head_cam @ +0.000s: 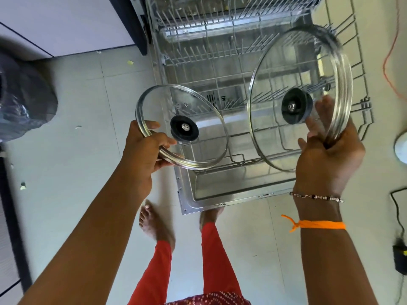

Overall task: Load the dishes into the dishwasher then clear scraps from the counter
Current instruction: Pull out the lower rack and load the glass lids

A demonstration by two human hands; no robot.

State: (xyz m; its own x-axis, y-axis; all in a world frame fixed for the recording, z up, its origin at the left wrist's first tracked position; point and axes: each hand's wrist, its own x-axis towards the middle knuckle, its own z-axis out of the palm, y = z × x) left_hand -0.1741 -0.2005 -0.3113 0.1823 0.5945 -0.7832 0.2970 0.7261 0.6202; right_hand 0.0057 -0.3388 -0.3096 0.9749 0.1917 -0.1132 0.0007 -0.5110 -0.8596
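My left hand [146, 146] grips the steel rim of a small glass lid [198, 111] with a black knob, held above the left front of the open dishwasher. My right hand [328, 155] grips the rim of a larger glass lid [286, 62], also black-knobbed and tilted nearly upright over the right side. Below both lids the pulled-out lower wire rack [220, 69] shows only its bare tines. It rests over the lowered steel door [220, 194].
A dark bin with a plastic liner [22, 100] stands at the left. Small scraps [130, 62] lie on the tiled floor. An orange cord [389, 56] and a black cable [396, 205] run along the right. My bare feet [154, 221] stand just before the door.
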